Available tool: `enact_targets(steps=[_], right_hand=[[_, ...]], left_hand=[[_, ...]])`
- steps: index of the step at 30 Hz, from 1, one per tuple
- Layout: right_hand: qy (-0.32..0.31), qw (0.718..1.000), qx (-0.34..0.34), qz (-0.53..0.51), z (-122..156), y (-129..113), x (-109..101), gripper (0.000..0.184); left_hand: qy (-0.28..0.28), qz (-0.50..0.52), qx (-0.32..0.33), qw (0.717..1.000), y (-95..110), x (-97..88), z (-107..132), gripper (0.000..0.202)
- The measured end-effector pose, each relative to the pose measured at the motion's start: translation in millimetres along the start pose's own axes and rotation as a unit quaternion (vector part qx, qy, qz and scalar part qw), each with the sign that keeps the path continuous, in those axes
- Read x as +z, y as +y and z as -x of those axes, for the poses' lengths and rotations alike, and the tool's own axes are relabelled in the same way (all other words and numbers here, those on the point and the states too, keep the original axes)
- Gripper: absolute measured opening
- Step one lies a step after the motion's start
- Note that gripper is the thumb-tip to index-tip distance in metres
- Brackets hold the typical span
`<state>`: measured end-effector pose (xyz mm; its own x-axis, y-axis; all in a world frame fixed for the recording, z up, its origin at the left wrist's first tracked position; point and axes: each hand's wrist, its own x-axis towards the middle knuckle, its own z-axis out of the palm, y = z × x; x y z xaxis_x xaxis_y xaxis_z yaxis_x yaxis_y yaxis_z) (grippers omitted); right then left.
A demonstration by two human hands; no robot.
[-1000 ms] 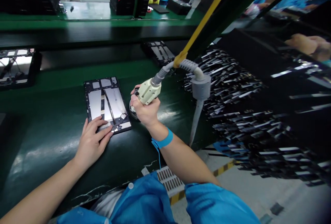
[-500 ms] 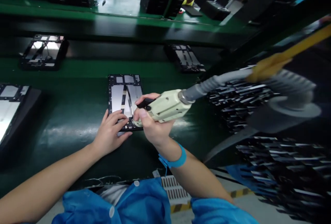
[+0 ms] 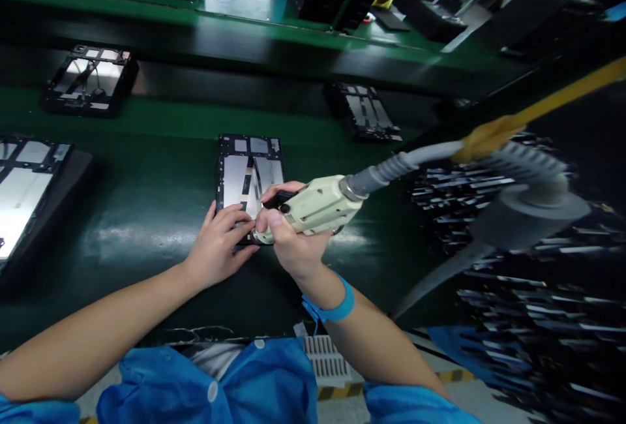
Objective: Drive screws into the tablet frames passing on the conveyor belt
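Your left hand (image 3: 214, 249), loosely spread, rests on the tablet (image 3: 235, 177); your right hand (image 3: 299, 249) grips the tool (image 3: 323, 202) over it.

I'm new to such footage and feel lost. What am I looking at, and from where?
No robot here: these are a person's two bare hands, filmed by one camera on that person's head, looking forward and down. The right hand grips a pale tool with a grey cable; its front end is by the near edge of a flat, dark-framed device on the green surface. The left hand rests on that device. Similar devices lie at the left edge, upper left and upper right.
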<state>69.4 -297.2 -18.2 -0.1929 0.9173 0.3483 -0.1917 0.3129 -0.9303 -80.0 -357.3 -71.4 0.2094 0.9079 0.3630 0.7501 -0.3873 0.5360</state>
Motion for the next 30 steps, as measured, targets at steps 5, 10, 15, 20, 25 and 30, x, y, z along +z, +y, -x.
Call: enact_targets(steps=[5,10,15,20,25,30], right_hand=[[0.003,1.0,-0.016,-0.019,-2.8,-4.0,2.9,0.028],[-0.005,0.999,-0.023,-0.022,-1.7,-5.0,3.9,0.027],[-0.01,0.999,-0.022,-0.027,0.0,-3.3,2.7,0.027],[-0.005,0.999,-0.019,-0.033,-1.3,-4.0,3.3,0.026],[0.009,1.0,-0.014,-0.022,-2.7,-4.3,4.5,0.025],[0.003,0.999,-0.024,-0.044,-3.8,-3.8,4.4,0.024]], left_hand=[[0.0,0.0,0.0,1.0,-1.0,0.5,0.4,0.032],[0.001,0.002,0.0,1.0,-1.2,0.4,-0.1,0.031],[-0.002,0.002,0.002,1.0,0.2,-0.5,-1.2,0.028],[0.0,0.004,0.001,1.0,0.9,-0.8,-1.5,0.029],[-0.001,-0.001,-0.003,1.0,0.7,-0.4,-1.1,0.028],[0.0,0.002,-0.002,1.0,1.1,0.0,-0.8,0.027]])
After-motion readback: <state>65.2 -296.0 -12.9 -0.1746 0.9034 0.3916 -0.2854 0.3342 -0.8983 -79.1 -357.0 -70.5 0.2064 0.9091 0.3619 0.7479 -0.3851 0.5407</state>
